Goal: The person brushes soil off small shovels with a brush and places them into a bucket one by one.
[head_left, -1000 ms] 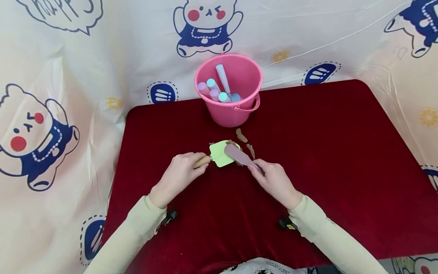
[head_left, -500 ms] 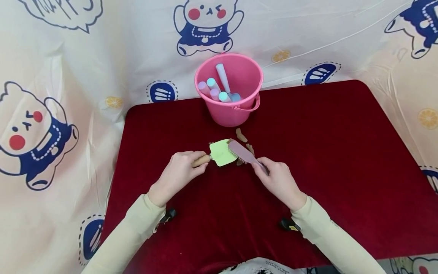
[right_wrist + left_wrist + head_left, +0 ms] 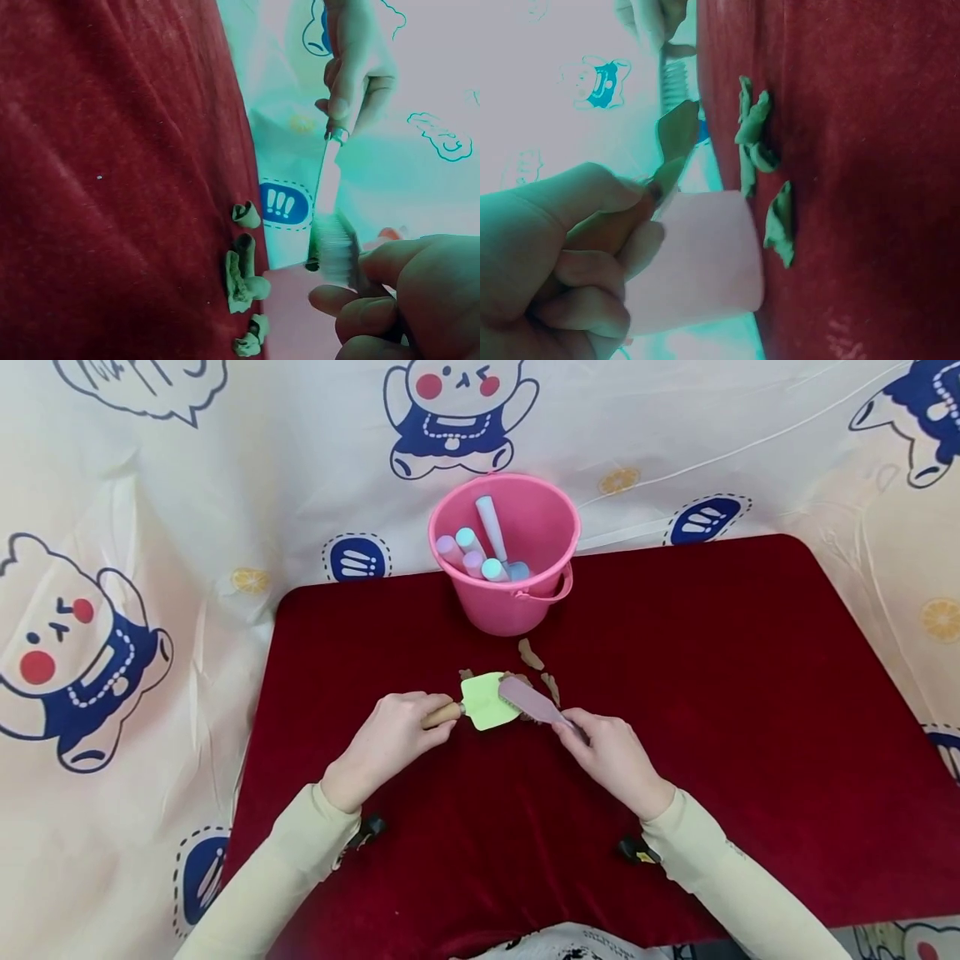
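My left hand (image 3: 386, 743) grips the wooden handle (image 3: 442, 715) of a small light-green trowel (image 3: 483, 706). In my right hand (image 3: 615, 760) is a mauve brush (image 3: 528, 697), held by its handle; its head overlaps the trowel's right edge in the head view. The right wrist view shows the bristles (image 3: 336, 251) beside the blade, with a dark scrap at its tip. Curled brown scraps (image 3: 530, 654), like dried peel or leaves, lie around the trowel and brush. The left wrist view shows several such scraps (image 3: 780, 225) on the cloth; whether the blade touches the cloth is unclear.
A pink bucket (image 3: 495, 610) stands beyond the scraps at the table's back, its handle hanging on the right. Several pastel-handled tools (image 3: 491, 527) stick up inside it. Dark red cloth (image 3: 712, 693) covers the table, with a printed white curtain (image 3: 300, 460) behind.
The brush first moved right off the trowel's middle, then slightly back left and down. The trowel has shifted a little toward me. Both grips stay the same.
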Demonstrator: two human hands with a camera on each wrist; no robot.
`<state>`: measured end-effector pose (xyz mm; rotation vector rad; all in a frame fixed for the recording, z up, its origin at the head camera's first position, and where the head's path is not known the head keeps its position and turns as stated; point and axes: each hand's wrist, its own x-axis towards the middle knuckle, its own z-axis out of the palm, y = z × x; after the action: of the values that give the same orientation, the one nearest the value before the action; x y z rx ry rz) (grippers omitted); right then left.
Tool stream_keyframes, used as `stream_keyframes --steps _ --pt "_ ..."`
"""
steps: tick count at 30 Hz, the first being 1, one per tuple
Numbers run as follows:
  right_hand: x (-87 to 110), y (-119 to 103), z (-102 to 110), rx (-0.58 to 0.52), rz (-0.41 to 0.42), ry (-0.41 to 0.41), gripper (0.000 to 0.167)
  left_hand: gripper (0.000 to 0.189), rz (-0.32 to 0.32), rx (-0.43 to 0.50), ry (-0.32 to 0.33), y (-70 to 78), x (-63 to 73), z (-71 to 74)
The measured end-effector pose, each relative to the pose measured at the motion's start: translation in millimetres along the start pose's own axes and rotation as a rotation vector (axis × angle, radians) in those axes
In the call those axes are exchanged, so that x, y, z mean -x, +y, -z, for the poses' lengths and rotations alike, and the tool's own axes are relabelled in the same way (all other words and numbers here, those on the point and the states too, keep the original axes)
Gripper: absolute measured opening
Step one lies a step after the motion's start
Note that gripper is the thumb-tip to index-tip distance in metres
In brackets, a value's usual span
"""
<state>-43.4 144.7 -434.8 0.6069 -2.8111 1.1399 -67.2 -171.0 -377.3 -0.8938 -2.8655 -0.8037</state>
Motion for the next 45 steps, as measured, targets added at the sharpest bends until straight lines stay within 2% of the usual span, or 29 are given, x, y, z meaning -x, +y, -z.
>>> stream_keyframes --steps 7,14,17,21,27,32,36,42,45 --pt "1.8 3 -2 -0.042 -0.014 -0.045 0.010 0.007 0.026 -0.007 -0.079 -1.0 -0.5 15.7" --pt "3.2 5 -5 -0.168 -0.070 -0.139 0.016 0.014 0.035 -0.019 -0.187 -5.8 1.4 38.1" --pt "3.7 5 -8 -0.161 -0.068 -0.175 0.018 0.013 0.048 -0.011 -0.240 -6.7 1.6 45.2" --pt "4.1 4 -9 -0.156 -0.054 -0.169 0.018 0.013 0.072 -0.002 -0.285 -6.3 2.3 50.2" --pt "2.3 0 -10 -0.198 0.008 -0.158 0.015 0.012 0.095 0.032 -0.298 -1.6 1.1 49.0" --pt "0.6 -2 -14 -0.217 0.060 -0.190 0.015 0.013 0.054 0.006 -0.258 -0.9 0.3 44.1" --pt "0.1 -3 -12 -0.196 0.044 -0.174 0.014 0.015 0.019 0.006 -0.239 -3.5 0.5 43.1" --pt "3.5 0 -7 -0.227 0.005 -0.231 0.016 0.017 0.011 0.083 -0.324 -8.2 2.5 47.1" --pt "5.2 4 -5 -0.213 -0.022 -0.231 0.018 0.017 0.015 0.087 -0.334 -9.9 4.2 49.3"
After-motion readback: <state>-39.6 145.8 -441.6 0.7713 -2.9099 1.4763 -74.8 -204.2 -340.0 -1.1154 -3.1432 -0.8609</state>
